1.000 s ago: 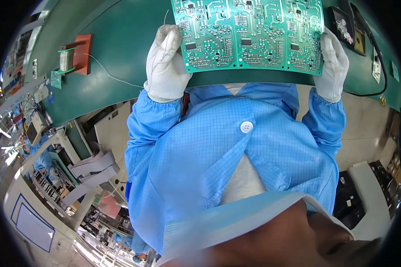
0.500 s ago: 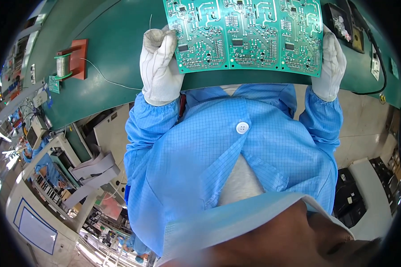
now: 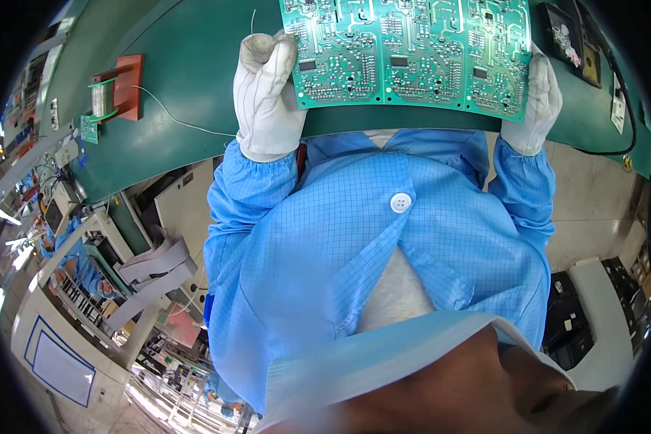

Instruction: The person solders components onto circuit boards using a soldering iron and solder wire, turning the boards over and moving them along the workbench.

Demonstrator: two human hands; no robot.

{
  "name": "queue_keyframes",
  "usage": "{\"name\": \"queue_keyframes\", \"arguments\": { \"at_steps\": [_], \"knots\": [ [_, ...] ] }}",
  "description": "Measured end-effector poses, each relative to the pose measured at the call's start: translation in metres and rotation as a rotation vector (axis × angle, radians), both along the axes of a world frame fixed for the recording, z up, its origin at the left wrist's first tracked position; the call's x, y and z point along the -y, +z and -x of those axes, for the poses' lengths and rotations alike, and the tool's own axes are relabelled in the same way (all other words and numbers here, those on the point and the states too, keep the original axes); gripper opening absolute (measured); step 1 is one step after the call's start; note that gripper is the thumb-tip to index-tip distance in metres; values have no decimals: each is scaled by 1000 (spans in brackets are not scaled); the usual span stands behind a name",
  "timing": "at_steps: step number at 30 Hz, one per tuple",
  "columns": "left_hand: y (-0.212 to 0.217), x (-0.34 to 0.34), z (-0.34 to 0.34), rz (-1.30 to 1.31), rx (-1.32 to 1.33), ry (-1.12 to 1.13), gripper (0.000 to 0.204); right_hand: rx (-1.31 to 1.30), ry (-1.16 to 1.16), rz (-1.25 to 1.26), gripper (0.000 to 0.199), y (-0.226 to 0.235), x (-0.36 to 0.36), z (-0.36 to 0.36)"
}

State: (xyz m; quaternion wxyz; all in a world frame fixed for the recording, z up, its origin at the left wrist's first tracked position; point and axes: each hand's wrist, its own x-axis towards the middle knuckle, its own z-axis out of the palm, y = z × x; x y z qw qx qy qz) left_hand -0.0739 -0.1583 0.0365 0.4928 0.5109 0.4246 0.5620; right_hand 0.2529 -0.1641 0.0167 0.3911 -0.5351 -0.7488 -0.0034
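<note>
A large green circuit board panel (image 3: 412,54) with several repeated sections is held flat above the green workbench (image 3: 188,79), its solder side facing up. My left hand (image 3: 267,94), in a white glove, grips the panel's left edge. My right hand (image 3: 535,101), also gloved, holds the right edge. Both blue sleeves rise from my blue checked smock below.
A solder wire spool on a red holder (image 3: 116,90) stands at the bench's left, a thin wire trailing from it. Dark trays (image 3: 571,36) and a black cable (image 3: 615,145) lie at the right. Another worker in blue (image 3: 79,253) sits at the lower left among racks.
The panel and both hands have moved up and away from my body, with the left hand sliding slightly higher along the left edge.
</note>
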Motion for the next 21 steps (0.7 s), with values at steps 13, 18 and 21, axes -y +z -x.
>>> {"name": "queue_keyframes", "arguments": {
  "at_steps": [13,18,21],
  "knots": [
    [-6,-1,-5,255,342,-20,12,191,-19,-209,48,-24,-5,-9],
    [-7,1,-4,263,380,-27,12,230,-32,-257,53,-27,-4,-10],
    [-7,0,-7,287,425,10,12,207,-30,-243,55,-29,-4,-13]
  ]
}}
